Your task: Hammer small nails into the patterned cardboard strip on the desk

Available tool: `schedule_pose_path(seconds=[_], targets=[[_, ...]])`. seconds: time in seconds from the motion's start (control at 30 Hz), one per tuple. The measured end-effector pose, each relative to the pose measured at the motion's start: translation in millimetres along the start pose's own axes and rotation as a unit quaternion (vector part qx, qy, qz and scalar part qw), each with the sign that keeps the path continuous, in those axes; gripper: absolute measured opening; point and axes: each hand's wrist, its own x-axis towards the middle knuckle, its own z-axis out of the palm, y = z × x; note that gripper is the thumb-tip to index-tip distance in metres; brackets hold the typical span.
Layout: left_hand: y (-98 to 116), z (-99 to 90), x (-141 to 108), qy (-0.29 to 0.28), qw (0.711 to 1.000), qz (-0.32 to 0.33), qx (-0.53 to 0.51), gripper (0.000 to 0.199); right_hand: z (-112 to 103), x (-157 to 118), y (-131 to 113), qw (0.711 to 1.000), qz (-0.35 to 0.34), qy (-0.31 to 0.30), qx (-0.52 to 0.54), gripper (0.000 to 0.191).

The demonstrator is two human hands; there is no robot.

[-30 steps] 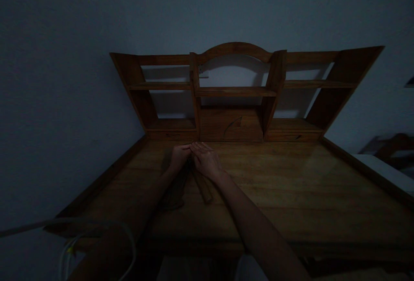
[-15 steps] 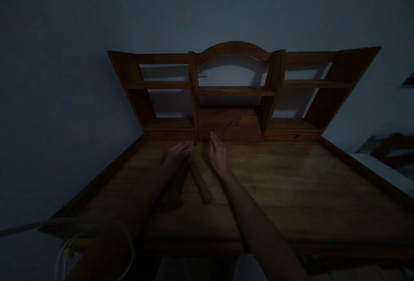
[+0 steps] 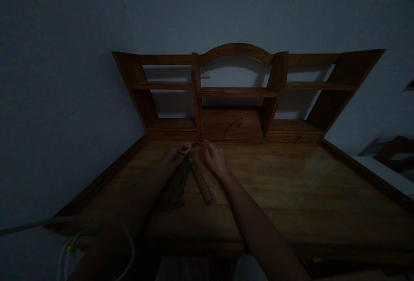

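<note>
In the dim head view, my left hand (image 3: 174, 156) is turned partly palm up over the desk, with small dark pieces (image 3: 184, 148) held at its fingers. They are too small and dark to name. My right hand (image 3: 216, 159) is just to the right, its fingers bent towards the left hand and apart, with nothing visible in them. Between the hands and nearer to me lies a tool's wooden handle (image 3: 201, 182); its far end is hidden by my left hand. A dark, crumpled cloth-like thing (image 3: 173, 190) lies beneath my left forearm.
A wooden shelf unit (image 3: 238, 93) with open compartments and small drawers stands along the back of the wooden desk (image 3: 291, 186). Raised edges border the desk's sides. A pale cable (image 3: 80, 219) loops at the lower left. A white socket (image 3: 205, 74) is on the wall.
My right hand's fingers have bent and moved left towards my left hand. The left hand has turned slightly, showing more of the dark pieces. The view has shifted a little.
</note>
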Motion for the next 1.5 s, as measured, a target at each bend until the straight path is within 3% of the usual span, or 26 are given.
schedule_pose_path(seconds=[0.2,0.37,0.53,0.7,0.87,1.07,1.13,1.3,1.5], targets=[[7.5,7.4,-6.7,0.036,0.996,-0.032,-0.076,0.031,3.5,-0.5,-23.2,0.996,-0.050,-0.077,0.006,0.018],[8.9,9.4,-13.0,0.031,0.994,-0.026,-0.099,0.024,2.4,-2.9,-26.6,0.989,-0.061,-0.135,-0.002,0.012],[9.2,11.3,-20.0,-0.004,0.998,-0.006,-0.070,0.029,1.6,-9.2,-21.0,0.973,-0.085,-0.216,-0.009,0.035],[11.5,11.8,-22.5,0.001,0.999,0.001,-0.039,0.031,4.8,-8.0,-16.9,0.969,-0.070,-0.235,-0.040,0.028],[15.5,8.3,-19.6,-0.061,0.997,-0.034,-0.024,0.035,1.9,-7.0,-18.7,0.963,-0.073,-0.249,-0.071,0.023],[16.0,7.4,-16.0,-0.070,0.996,-0.054,-0.023,0.035,-10.5,-9.4,-38.1,0.947,-0.087,-0.280,-0.131,0.023],[14.6,8.7,-16.2,-0.069,0.996,-0.054,-0.020,0.036,-8.7,-10.0,-47.0,0.937,-0.089,-0.300,-0.153,0.026],[10.2,11.4,-18.3,-0.084,0.996,-0.040,-0.010,0.031,3.4,-13.9,-63.6,0.914,-0.092,-0.348,-0.189,0.014],[5.8,11.0,-21.2,-0.087,0.995,-0.052,-0.009,0.023,1.2,-17.3,-64.9,0.915,-0.086,-0.346,-0.190,0.015]])
